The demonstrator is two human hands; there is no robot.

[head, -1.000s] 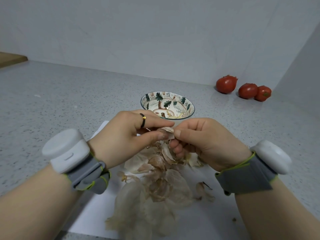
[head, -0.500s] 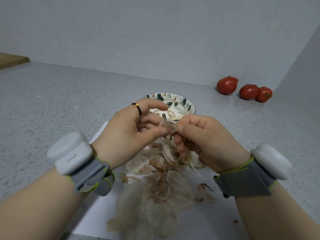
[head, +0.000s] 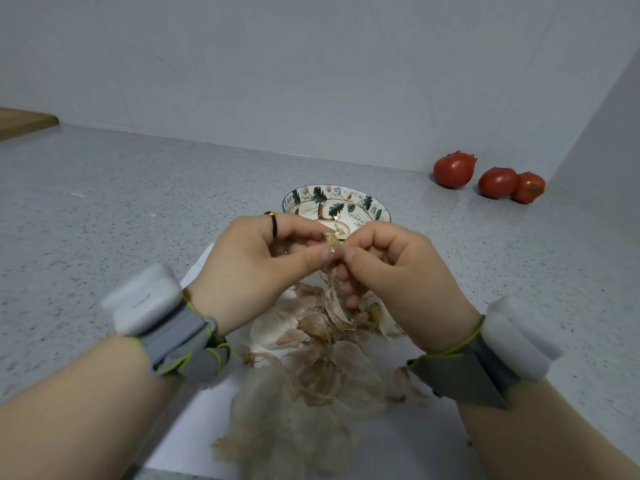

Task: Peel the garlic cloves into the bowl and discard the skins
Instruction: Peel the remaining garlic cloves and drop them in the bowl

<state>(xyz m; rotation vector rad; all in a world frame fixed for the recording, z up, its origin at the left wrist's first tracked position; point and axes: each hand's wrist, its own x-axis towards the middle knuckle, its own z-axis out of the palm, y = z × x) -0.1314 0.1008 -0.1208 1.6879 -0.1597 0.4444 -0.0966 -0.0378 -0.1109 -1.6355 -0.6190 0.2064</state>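
Both hands meet just in front of the bowl [head: 367, 201], on its near side. The left hand [head: 256, 268] pinches a garlic clove [head: 332, 240] between thumb and forefinger, its other fingers curled in below. The right hand [head: 394, 271] grips the same clove from the other side, thumb tip pressed close to the left thumb tip and fingers bent tightly inward. A thin strip of skin [head: 329, 282] hangs down from between the two thumbs.

Both forearms come in from the bottom corners and angle toward each other, knuckles up. Each wrist carries a grey strap with a white block on it: the left band [head: 156, 313] and the right band [head: 512, 344]. A dark ring [head: 274, 224] sits on a left finger.

Nearer the person than the bowl, under and below the hands, a heap of papery skins [head: 322, 372] lies on a white sheet [head: 194, 424] on the speckled counter [head: 138, 202]. Right of the bowl, by the wall, sit three tomatoes [head: 453, 169].

The fingers cover most of the clove, so how much skin is left on it cannot be told. Something pale lies in the bowl behind the fingertips, too hidden to make out. The bowl's near rim is covered by the hands.
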